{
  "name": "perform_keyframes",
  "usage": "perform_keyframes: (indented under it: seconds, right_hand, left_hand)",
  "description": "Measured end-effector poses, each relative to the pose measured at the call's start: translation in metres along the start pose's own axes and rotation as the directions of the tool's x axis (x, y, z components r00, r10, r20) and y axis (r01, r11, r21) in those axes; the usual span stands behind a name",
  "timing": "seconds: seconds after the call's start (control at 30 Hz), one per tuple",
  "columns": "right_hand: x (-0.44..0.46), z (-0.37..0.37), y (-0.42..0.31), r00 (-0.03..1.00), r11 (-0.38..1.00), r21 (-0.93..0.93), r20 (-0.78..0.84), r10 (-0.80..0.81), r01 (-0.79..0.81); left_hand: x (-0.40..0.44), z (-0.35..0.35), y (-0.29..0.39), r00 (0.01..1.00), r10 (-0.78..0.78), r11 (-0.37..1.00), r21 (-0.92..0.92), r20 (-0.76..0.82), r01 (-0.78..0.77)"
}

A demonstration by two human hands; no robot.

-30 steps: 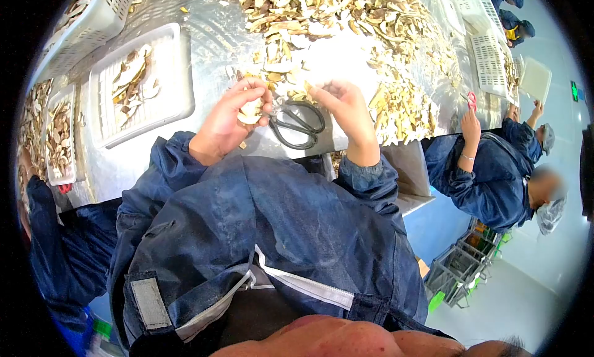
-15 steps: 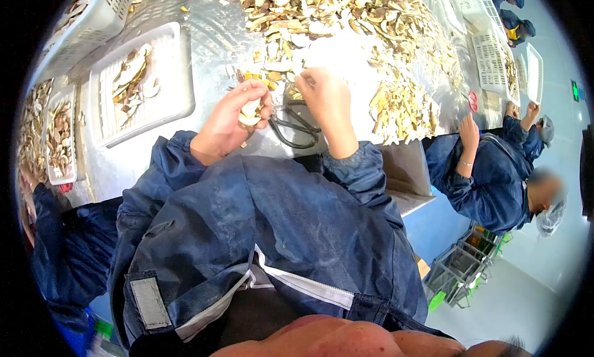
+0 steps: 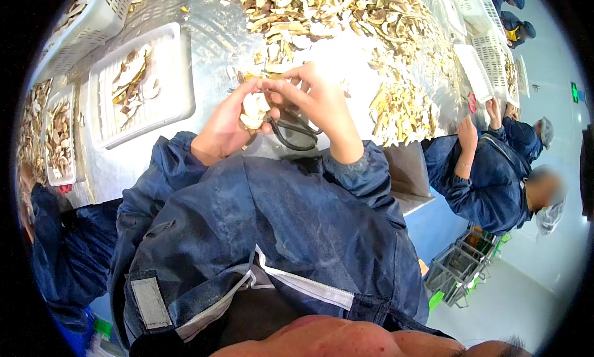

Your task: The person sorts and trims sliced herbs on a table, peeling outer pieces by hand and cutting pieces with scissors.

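Observation:
My left hand (image 3: 226, 120) is closed around a few pale dried mushroom slices (image 3: 254, 110), held above the near edge of the metal table. Over it reaches my right hand (image 3: 322, 100), its thumb and forefinger at the left fingertips; whatever is between them is hidden. Black-handled scissors (image 3: 291, 134) lie on the table just below my right hand. Ahead of both hands spreads a large heap of mushroom slices (image 3: 346, 17), partly washed out by glare.
A white tray (image 3: 182, 78) with some slices lies to the left, near a narrower tray (image 3: 71, 143) and a tall white basket (image 3: 102, 23). On the right, a co-worker (image 3: 489, 177) sits beside white baskets (image 3: 492, 60). Another person's sleeve (image 3: 49, 233) is at far left.
My right hand has moved left from over the heap's edge to meet my left hand. At the right, a white basket has been brought down onto the table by another person.

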State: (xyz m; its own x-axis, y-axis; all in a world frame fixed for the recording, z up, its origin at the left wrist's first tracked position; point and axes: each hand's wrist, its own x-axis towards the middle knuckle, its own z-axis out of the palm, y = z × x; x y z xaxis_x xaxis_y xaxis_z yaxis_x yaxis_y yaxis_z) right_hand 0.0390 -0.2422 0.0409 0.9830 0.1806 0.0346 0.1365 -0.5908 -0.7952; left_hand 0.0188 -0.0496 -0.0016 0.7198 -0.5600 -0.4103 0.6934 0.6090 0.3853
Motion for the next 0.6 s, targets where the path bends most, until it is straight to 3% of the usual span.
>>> perform_keyframes:
  seconds: [0.03,0.13,0.23,0.33,0.37,0.43,0.53,0.6]
  right_hand:
    - [0.007,0.012,0.013,0.987,0.986,-0.146,-0.125,-0.102,0.084]
    - [0.020,0.023,0.032,0.956,0.894,-0.421,-0.169,-0.240,0.150]
    - [0.018,0.026,0.036,0.967,0.902,-0.410,-0.141,-0.211,0.136]
    - [0.014,0.018,0.042,0.982,0.988,-0.153,-0.183,-0.043,0.014]
    - [0.012,0.010,0.043,0.982,0.997,0.045,-0.172,0.072,-0.066]
    - [0.006,-0.008,0.039,0.955,0.878,0.422,-0.086,0.285,-0.224]
    - [-0.006,-0.020,0.023,0.974,0.870,0.449,0.007,0.225,-0.204]
    - [-0.010,-0.019,0.014,0.963,0.903,0.383,0.250,0.102,-0.195]
  left_hand:
    - [0.001,-0.005,0.000,1.000,0.012,1.000,0.024,0.016,-0.012]
    - [-0.001,-0.014,0.000,0.999,0.037,0.997,0.069,0.033,-0.039]
    - [-0.004,-0.016,0.002,0.999,0.046,0.996,0.076,0.001,-0.045]
    - [-0.002,-0.017,0.003,0.999,0.054,0.994,0.097,-0.003,-0.054]
    - [-0.001,-0.016,0.003,0.998,0.056,0.993,0.104,0.003,-0.056]
    - [0.000,-0.015,0.002,0.998,0.068,0.992,0.102,0.012,-0.069]
    - [0.002,-0.003,0.001,0.997,0.073,0.995,0.068,-0.006,-0.072]
    - [-0.002,0.009,0.005,0.997,0.047,0.999,0.030,-0.063,-0.045]
